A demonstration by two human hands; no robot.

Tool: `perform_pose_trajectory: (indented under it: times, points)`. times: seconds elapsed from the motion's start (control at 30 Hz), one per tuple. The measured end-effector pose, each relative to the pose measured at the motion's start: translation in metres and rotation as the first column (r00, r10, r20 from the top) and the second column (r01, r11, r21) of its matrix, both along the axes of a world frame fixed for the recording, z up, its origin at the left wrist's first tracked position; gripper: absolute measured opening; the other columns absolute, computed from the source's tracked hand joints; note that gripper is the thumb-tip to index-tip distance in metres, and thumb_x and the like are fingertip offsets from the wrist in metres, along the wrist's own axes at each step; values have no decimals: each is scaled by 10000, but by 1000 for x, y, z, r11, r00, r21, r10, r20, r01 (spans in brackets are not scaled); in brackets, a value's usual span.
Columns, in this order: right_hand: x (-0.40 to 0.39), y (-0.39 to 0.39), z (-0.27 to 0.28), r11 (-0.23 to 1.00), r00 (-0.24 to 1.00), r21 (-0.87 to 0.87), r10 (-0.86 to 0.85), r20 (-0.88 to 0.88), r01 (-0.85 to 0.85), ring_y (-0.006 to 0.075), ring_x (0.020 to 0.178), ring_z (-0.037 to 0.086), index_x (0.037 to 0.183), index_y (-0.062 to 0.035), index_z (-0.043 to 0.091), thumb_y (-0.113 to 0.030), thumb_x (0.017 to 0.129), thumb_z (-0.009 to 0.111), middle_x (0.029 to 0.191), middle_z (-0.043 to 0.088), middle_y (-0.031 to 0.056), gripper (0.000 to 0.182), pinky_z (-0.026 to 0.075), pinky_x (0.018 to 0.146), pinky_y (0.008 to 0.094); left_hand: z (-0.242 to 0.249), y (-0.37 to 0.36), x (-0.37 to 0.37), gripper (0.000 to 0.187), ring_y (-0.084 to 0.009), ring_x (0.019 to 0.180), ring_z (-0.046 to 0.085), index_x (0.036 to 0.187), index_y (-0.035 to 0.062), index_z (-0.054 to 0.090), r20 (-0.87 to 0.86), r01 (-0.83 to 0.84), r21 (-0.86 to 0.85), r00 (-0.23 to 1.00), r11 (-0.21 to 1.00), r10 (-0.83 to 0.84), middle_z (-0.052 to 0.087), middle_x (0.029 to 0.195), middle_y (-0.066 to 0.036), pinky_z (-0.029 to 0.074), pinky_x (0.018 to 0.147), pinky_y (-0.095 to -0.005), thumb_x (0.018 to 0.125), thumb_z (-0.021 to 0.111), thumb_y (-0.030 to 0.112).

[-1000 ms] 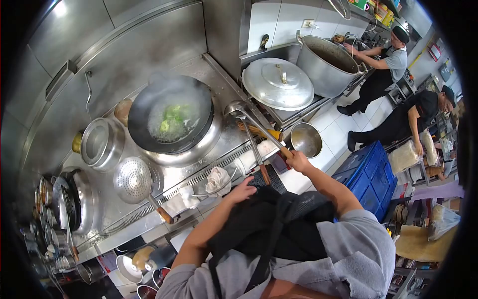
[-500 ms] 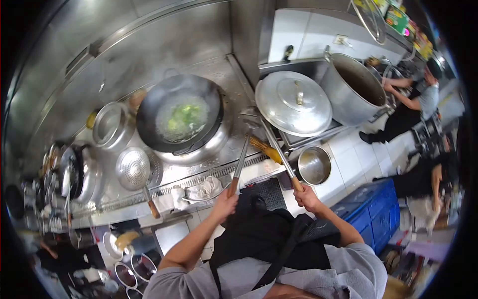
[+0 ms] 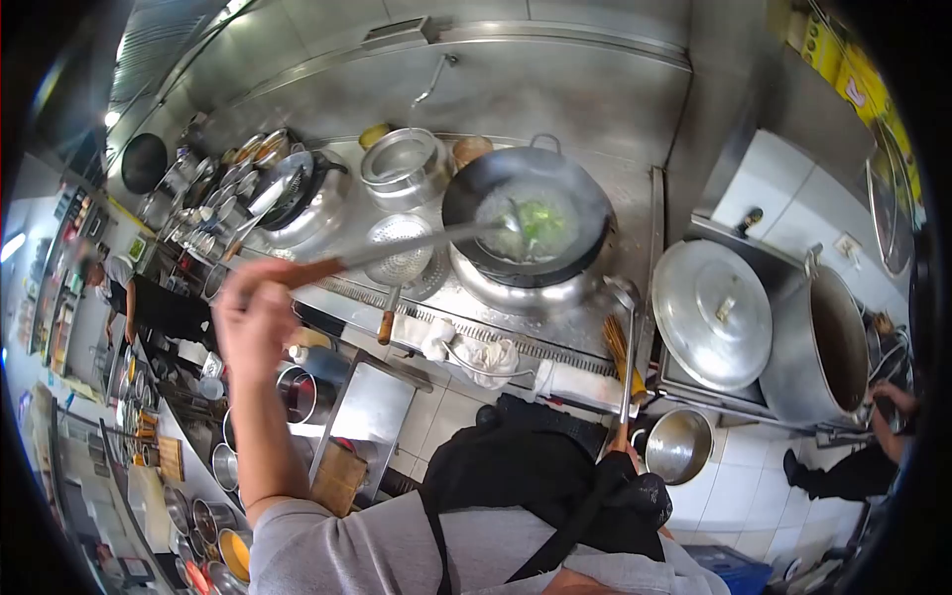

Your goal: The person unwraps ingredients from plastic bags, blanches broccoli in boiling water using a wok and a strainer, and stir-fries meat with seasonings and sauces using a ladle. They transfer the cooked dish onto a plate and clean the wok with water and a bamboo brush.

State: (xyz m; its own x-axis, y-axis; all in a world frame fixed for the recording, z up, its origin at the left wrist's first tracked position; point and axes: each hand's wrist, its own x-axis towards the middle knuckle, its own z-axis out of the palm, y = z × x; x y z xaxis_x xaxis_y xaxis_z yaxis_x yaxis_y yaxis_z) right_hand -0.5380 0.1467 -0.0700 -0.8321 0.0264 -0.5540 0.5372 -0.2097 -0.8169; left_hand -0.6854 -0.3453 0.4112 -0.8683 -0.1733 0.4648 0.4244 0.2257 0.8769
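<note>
My left hand [image 3: 260, 319], raised and slightly blurred, is wrapped round the wooden handle of a long metal utensil [image 3: 407, 241]. Its far end reaches into a black wok [image 3: 466, 203] holding green vegetables [image 3: 540, 226] in steaming liquid. Low at the right, my right hand [image 3: 631, 454] is mostly hidden by the black apron, with its fingers round the wooden handle of a ladle [image 3: 629, 367]. The ladle's bowl rests on the stove edge, right of the wok. A bamboo brush [image 3: 623, 347] lies beside the ladle. A perforated skimmer [image 3: 399, 250] lies left of the wok, under the utensil's shaft.
Right of the stove are a large lid [image 3: 712, 315], a tall pot [image 3: 818, 342] and a lower metal pot [image 3: 678, 446]. White cloths [image 3: 486, 359] lie on the front edge. One person [image 3: 159, 297] stands far left; another person's arm [image 3: 886, 426] shows far right.
The view has swung left, shifting the stove rightward in the frame. My left hand has risen outward, and its utensil now reaches into the wok. My right hand appears lower, still with the ladle.
</note>
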Motion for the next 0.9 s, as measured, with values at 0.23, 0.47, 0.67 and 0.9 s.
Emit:
perform_pose_trajectory:
  times: [0.23,0.47,0.67,0.9]
  points:
    - [-47,-12,19,982,990,121,142,26,-144,126,555,484,1009,-71,522,-85,871,607,677,510,39,163,397,501,281,17,-49,-129,134,-134,714,549,1047,55,546,-250,-38,295,961,955,116,607,1005,-62,495,765,-311,932,600,98]
    - [-59,-15,44,967,991,226,96,92,-114,134,585,497,1035,-65,522,-105,878,609,707,524,47,184,407,529,288,-28,-66,-336,315,-256,894,614,1195,25,445,-77,-113,-350,993,930,92,587,945,-143,476,826,-369,923,587,95]
    - [-50,-19,58,962,991,268,16,130,-51,141,611,509,1057,-60,522,-122,884,611,733,536,55,204,416,553,295,17,-23,-408,491,-215,957,536,1325,63,427,64,198,-644,976,738,-206,542,1021,-93,439,887,-343,876,627,71]
    - [-70,-6,71,951,997,309,-11,73,-12,149,641,522,1082,-55,522,-142,891,612,763,550,63,229,426,580,302,150,80,-493,503,-213,931,603,1317,58,525,-364,79,-432,896,899,-253,638,1036,-122,471,848,-348,834,663,51]
